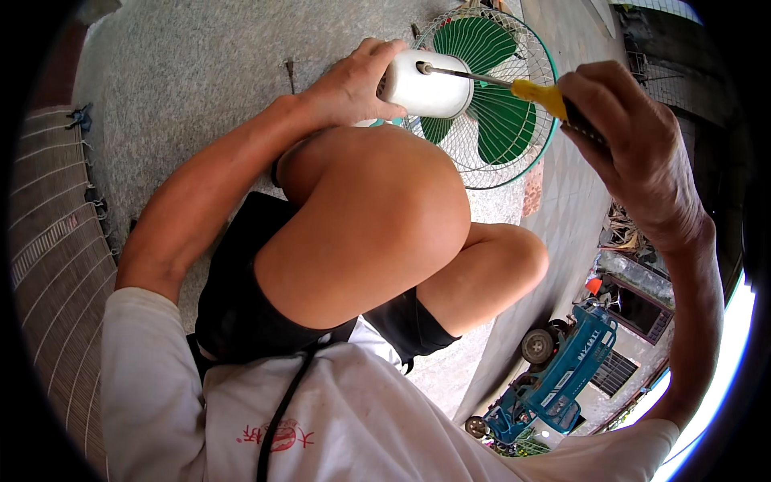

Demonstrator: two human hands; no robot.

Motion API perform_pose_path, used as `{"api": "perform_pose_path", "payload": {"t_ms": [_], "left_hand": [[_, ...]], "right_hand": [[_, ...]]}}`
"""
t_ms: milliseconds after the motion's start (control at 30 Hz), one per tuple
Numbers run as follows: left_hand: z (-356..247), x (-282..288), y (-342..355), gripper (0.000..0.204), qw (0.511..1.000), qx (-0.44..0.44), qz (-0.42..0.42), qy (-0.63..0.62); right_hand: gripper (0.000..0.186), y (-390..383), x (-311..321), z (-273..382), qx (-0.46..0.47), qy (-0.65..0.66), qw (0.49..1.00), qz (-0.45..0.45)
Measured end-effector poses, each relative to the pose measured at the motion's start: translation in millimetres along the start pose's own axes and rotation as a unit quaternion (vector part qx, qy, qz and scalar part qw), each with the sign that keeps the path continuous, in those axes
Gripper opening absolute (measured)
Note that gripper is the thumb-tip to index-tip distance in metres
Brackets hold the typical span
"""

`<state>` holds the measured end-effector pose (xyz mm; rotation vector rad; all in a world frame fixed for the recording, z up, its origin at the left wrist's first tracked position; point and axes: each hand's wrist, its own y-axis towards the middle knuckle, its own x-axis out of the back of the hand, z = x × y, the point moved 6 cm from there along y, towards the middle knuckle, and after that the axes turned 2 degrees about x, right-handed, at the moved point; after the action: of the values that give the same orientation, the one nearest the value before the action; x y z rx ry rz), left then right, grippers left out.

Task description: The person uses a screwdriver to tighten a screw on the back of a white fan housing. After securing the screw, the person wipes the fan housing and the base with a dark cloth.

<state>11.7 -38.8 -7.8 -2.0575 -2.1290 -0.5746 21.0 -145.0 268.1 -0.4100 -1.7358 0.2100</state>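
Observation:
My left hand grips the back end of a white fan motor housing at the top centre of the head view, fingers over it and thumb below. My right hand, at the upper right, is closed on a screwdriver with a yellow and black handle. The screwdriver's long metal shaft runs leftward to a dark hole in the housing. Behind the housing is the fan's round wire guard with green blades. My bent knee sits just below the housing, hiding part of what is under it.
A brown striped mat lies at the left on the speckled grey floor. A teal small vehicle stands at the lower right by a wall with windows. A red object and a pile of dry material lie at the right.

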Motion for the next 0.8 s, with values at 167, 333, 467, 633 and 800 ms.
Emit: {"api": "perform_pose_path", "payload": {"t_ms": [167,333,467,633,800], "left_hand": [[1.1,0.2,-1.2,0.090,1.000,0.002,0.004,-0.007],[-2.9,2.9,0.9,0.091,1.000,-0.005,0.005,0.004],[-1.2,3.3,0.7,0.091,1.000,-0.018,0.012,0.009],[-2.3,-0.3,5.2,0.091,1.000,-0.001,0.007,0.007],[0.0,2.8,2.7,0.092,1.000,-0.001,0.012,0.000]], "right_hand": [[0.035,-5.8,-4.7,-9.0,-0.023,0.038,0.998,-0.035],[0.030,-2.0,-17.4,-47.2,-0.290,0.202,0.935,-0.010],[0.033,4.9,-13.7,-48.1,-0.466,0.313,0.826,0.042],[0.043,5.6,4.1,-32.5,-0.096,0.026,0.987,-0.122],[0.044,9.6,0.9,-3.8,0.092,-0.059,0.994,-0.030]]}}
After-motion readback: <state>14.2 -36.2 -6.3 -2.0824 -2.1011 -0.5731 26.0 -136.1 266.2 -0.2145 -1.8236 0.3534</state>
